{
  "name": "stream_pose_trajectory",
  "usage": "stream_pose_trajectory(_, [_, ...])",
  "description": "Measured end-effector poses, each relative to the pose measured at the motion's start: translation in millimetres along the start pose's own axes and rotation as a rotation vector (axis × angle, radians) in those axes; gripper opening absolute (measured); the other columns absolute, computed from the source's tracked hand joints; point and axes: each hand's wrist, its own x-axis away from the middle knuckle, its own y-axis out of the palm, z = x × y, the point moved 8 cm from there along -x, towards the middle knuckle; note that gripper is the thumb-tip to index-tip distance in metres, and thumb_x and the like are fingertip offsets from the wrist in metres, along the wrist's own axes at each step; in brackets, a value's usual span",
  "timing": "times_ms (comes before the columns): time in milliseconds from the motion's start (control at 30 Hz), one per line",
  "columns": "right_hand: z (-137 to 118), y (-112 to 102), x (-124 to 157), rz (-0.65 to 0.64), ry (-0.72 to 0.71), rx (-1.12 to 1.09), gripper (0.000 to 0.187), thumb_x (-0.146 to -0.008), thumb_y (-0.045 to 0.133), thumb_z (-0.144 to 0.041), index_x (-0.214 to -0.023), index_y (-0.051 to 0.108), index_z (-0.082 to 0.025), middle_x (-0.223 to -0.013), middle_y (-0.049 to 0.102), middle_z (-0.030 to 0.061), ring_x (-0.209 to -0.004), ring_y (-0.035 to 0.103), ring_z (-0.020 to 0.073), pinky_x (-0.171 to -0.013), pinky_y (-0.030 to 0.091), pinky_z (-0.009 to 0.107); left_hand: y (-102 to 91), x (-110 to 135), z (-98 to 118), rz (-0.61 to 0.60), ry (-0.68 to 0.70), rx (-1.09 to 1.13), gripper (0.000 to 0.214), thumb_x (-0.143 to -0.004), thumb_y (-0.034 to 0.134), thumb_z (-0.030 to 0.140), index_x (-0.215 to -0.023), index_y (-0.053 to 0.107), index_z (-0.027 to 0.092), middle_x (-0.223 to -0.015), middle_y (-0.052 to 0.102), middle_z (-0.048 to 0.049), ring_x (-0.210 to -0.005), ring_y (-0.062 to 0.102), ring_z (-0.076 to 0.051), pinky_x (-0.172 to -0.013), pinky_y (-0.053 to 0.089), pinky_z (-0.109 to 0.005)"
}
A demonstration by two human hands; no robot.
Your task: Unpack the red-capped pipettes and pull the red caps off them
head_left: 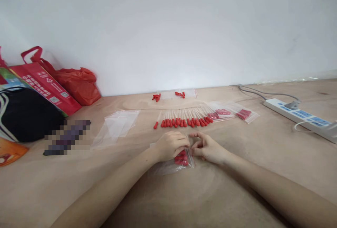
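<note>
A clear zip bag [164, 168] with red-bulbed droppers [181, 158] in it lies on the table close to me. My left hand [170, 146] rests over the bag, fingers curled on its upper part near the zip end. At that same end, my right hand [209, 149] has thumb and fingers bent in around the bag's edge; the exact pinch is partly hidden. Just beyond my hands, a row of droppers [181, 122] lies side by side, red bulbs towards me and clear stems pointing away.
Flat plastic bags [119, 124] lie to the left. Filled bags [244, 114] lie to the right, near a power strip [300, 114] with cables. More red bulbs [156, 97] are by the wall. Red bags [81, 85] and a black bag [28, 115] stand at left.
</note>
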Motion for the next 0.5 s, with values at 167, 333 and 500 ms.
stream_pose_trajectory(167, [2.0, -0.3, -0.5, 0.001, -0.004, -0.021, 0.053, -0.055, 0.063, -0.016, -0.101, 0.036, -0.017, -0.049, 0.052, -0.0111, -0.036, 0.039, 0.0034, -0.036, 0.027, 0.016, -1.6, 0.9, 3.7, 0.040, 0.055, -0.029, 0.023, -0.081, 0.042, 0.011, -0.090, 0.062, 0.019, -0.091, 0.063, -0.0027, -0.079, 0.055, -0.014, -0.068, 0.041, -0.024])
stream_pose_trajectory(333, [3.2, -0.3, -1.1, -0.001, -0.008, -0.046, 0.055, -0.052, 0.068, -0.024, -0.096, 0.034, -0.018, -0.051, 0.056, -0.0090, -0.035, 0.037, 0.0034, -0.036, 0.024, 0.016, 0.5, 1.7, 5.2, 0.049, 0.107, -0.088, 0.021, -0.081, 0.043, 0.013, -0.078, 0.063, 0.019, -0.085, 0.063, -0.0006, -0.075, 0.055, -0.012, -0.065, 0.039, -0.023])
stream_pose_trajectory(500, [1.8, 0.6, -1.3, -0.018, -0.017, -0.046, 0.046, -0.052, 0.068, -0.026, -0.083, 0.035, -0.020, -0.050, 0.054, -0.0096, -0.035, 0.034, 0.0031, -0.036, 0.023, 0.016, 5.6, 2.8, 10.5, 0.033, 0.162, -0.257, 0.023, -0.083, 0.040, 0.012, -0.074, 0.060, 0.017, -0.081, 0.064, -0.0010, -0.070, 0.054, -0.011, -0.060, 0.038, -0.024])
